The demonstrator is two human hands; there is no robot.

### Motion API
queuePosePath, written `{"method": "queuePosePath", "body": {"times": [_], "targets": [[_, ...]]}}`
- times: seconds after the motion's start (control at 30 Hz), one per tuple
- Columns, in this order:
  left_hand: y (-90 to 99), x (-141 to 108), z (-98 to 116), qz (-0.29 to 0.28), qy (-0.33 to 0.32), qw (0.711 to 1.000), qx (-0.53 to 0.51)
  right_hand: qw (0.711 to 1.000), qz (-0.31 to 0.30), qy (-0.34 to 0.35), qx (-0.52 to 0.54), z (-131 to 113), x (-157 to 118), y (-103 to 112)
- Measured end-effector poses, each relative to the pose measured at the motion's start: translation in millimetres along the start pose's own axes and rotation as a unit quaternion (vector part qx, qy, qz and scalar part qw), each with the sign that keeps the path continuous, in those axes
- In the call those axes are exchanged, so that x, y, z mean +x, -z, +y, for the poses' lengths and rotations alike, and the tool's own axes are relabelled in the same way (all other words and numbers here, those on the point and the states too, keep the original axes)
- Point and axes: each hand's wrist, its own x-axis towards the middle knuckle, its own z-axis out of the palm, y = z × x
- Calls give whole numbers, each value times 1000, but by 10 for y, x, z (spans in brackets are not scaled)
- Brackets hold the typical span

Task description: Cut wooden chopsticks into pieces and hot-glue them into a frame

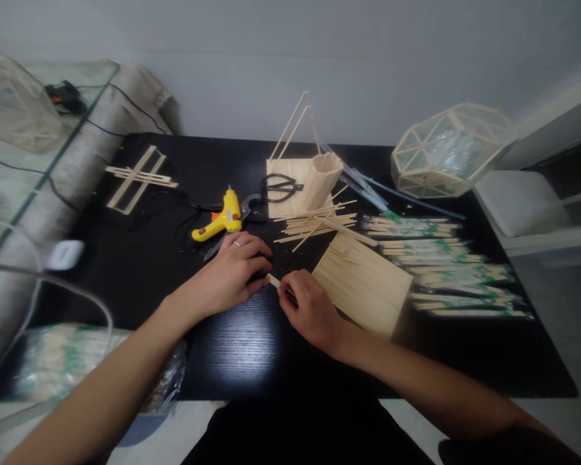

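Note:
Over the middle of the black table, my right hand is closed around a short bundle of thin wooden sticks. Their pale ends poke out to the left from between its fingers. My left hand, with a ring on one finger, has its thumb and fingertips closed at those ends. How many sticks there are I cannot tell. Just beyond the left hand lie a yellow glue gun and dark-handled pruning shears. To the right of my right hand is a flat wooden stick panel.
Loose sticks lie before a stick cylinder on a wooden base with black scissors. Wrapped stick packs line the right; a geometric frame stands behind them. Crossed stick frames lie far left, a plastic bag near left.

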Motion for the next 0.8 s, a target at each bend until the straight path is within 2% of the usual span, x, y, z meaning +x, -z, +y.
{"method": "queuePosePath", "body": {"times": [0.33,0.8], "targets": [[-79,16,16,14,-11,1000,10,1000,-1,-6,1,-5,-1,-4],[-66,53,64,-9,-28,999,21,1000,-1,-4,12,-9,11,0]]}}
